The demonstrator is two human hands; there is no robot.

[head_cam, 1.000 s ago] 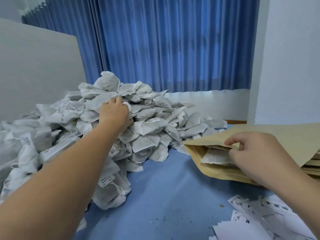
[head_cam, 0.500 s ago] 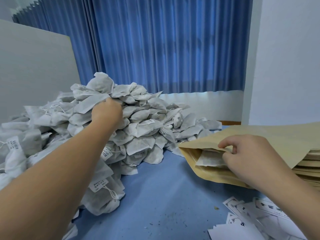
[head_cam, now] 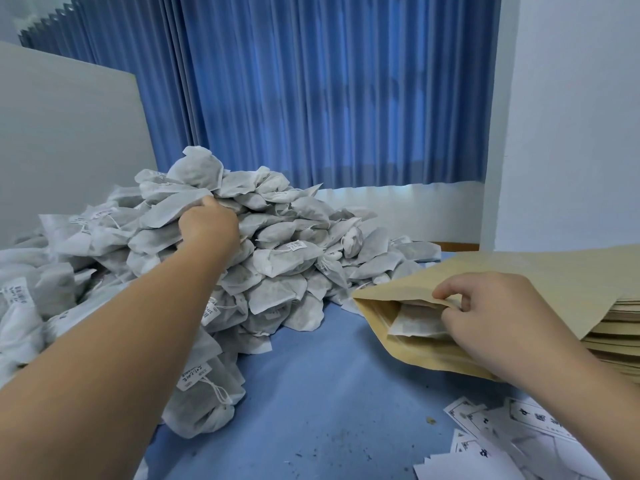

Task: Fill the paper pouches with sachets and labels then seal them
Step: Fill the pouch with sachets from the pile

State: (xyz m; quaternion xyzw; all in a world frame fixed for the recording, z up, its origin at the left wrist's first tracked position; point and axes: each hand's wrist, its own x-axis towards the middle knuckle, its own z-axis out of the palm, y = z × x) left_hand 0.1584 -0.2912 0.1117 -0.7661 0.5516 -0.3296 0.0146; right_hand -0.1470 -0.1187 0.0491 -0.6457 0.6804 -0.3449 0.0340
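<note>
blue table (head_cam: 329, 393) | pouch (head_cam: 412, 356) lies crosswise, mouth left | right hand (head_cam: 495, 320) pinches it

The left forearm (head_cam: 121, 323), at the lower left of the frame, and the right forearm (head_cam: 575, 396), at the lower right, are bare. The left hand (head_cam: 207, 226) and right hand (head_cam: 485, 317) are bare too, skin uncovered from frame edge to fingers.

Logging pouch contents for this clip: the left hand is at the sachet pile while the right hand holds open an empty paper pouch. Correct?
Not quite: the paper pouch is not empty; the head view shows a white sachet inside its mouth. The rest holds: left hand at the sachet pile, right hand holding the pouch open.
</note>
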